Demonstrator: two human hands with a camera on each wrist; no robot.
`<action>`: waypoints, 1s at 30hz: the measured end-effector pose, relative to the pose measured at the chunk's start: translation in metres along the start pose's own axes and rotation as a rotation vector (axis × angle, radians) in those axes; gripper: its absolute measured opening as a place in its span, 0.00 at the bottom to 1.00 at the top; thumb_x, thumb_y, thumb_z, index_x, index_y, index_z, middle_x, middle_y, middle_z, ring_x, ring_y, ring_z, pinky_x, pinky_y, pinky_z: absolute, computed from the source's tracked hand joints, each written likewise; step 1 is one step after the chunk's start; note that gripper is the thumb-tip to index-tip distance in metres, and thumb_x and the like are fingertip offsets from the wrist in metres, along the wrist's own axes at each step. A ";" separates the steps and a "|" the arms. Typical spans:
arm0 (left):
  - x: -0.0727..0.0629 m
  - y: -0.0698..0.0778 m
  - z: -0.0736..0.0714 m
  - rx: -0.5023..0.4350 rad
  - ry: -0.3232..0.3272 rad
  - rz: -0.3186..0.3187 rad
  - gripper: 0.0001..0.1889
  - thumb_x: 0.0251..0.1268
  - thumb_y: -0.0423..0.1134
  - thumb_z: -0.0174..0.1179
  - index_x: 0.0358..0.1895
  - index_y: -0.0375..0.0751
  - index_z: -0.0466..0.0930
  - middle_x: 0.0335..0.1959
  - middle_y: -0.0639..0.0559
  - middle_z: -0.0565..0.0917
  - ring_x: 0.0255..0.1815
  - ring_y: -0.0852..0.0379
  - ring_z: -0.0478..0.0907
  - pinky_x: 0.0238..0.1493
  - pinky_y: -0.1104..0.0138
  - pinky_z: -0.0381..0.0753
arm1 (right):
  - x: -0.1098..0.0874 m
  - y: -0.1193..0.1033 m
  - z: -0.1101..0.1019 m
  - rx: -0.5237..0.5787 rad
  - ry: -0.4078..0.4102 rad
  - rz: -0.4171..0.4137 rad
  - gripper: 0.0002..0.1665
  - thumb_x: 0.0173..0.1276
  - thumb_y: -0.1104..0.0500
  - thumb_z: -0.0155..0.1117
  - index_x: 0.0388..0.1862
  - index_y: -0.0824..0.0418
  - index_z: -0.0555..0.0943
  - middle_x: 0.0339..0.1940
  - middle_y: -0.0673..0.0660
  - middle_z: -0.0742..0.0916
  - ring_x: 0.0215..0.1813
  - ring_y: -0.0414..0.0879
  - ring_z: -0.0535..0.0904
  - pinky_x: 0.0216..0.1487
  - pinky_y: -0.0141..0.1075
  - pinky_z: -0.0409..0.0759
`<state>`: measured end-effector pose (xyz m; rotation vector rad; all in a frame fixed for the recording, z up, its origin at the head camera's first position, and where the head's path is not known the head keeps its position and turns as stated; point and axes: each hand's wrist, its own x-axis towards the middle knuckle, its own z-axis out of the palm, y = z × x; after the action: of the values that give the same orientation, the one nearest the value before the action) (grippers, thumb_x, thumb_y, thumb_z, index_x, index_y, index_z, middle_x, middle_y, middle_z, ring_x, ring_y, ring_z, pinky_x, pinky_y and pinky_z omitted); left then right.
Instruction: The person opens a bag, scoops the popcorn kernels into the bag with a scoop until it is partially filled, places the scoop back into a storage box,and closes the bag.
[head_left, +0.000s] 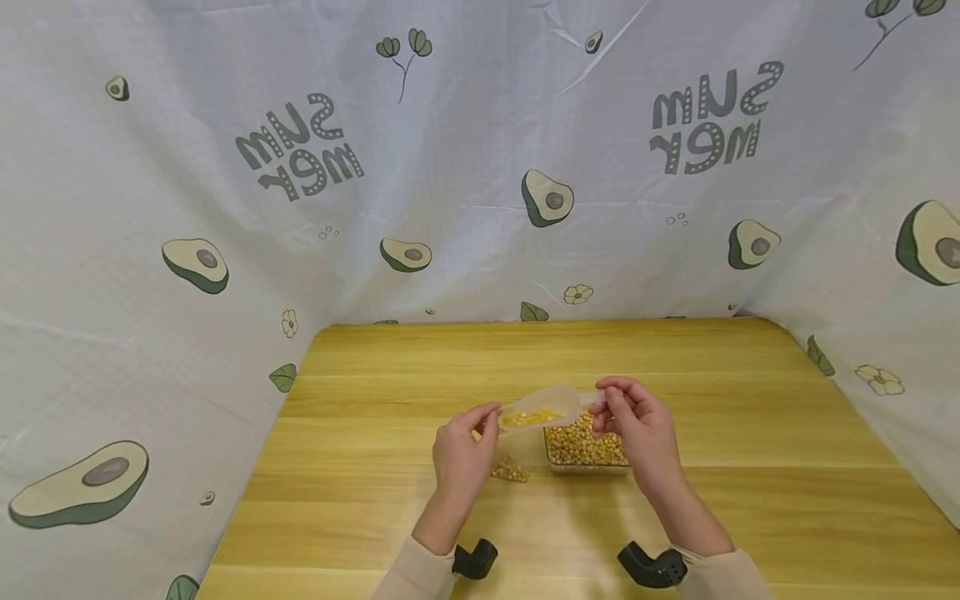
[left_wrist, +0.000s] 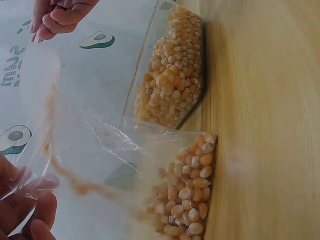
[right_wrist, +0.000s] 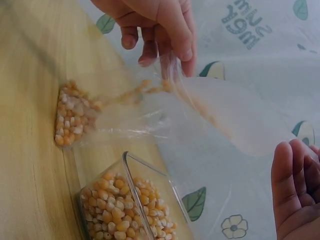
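My right hand (head_left: pixel 641 429) grips the handle of a translucent white scoop (head_left: pixel 558 404), tilted with its mouth to the left. Corn kernels (head_left: pixel 534 417) slide down it and fall in a stream into a clear plastic bag (left_wrist: pixel 112 145). The bag's top edge is pinched by my left hand (head_left: pixel 465 450), close to the scoop's lip. Kernels lie heaped in the bottom of the bag (right_wrist: pixel 75 115), which rests on the table. Beside the bag stands a clear rectangular container (head_left: pixel 588 468) holding many more corn kernels (left_wrist: pixel 170 70).
The wooden table (head_left: pixel 360 500) stretches out around the bag and container. A white curtain (head_left: pixel 465 167) printed with avocados and lettering hangs behind and along both sides. Black wrist mounts (head_left: pixel 652 567) sit by the beige sleeves.
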<state>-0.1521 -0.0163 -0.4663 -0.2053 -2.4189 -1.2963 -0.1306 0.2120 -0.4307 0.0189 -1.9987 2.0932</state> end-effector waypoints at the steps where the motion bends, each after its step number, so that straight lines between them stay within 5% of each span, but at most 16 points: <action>1: 0.000 0.000 0.000 -0.003 -0.001 0.001 0.08 0.67 0.37 0.62 0.42 0.49 0.91 0.22 0.55 0.86 0.07 0.76 0.48 0.11 0.80 0.48 | 0.000 0.000 0.000 0.000 -0.001 -0.002 0.12 0.79 0.56 0.52 0.48 0.62 0.79 0.28 0.48 0.86 0.25 0.39 0.81 0.28 0.32 0.84; 30: 0.001 -0.002 -0.001 -0.024 0.007 -0.011 0.08 0.67 0.37 0.62 0.42 0.48 0.91 0.22 0.55 0.85 0.06 0.77 0.47 0.11 0.79 0.48 | -0.002 -0.001 -0.006 -0.009 0.007 0.009 0.15 0.79 0.54 0.51 0.50 0.64 0.78 0.30 0.48 0.86 0.26 0.39 0.80 0.29 0.33 0.85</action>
<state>-0.1531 -0.0189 -0.4670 -0.1940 -2.4026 -1.3292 -0.1272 0.2175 -0.4302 0.0009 -2.0086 2.0870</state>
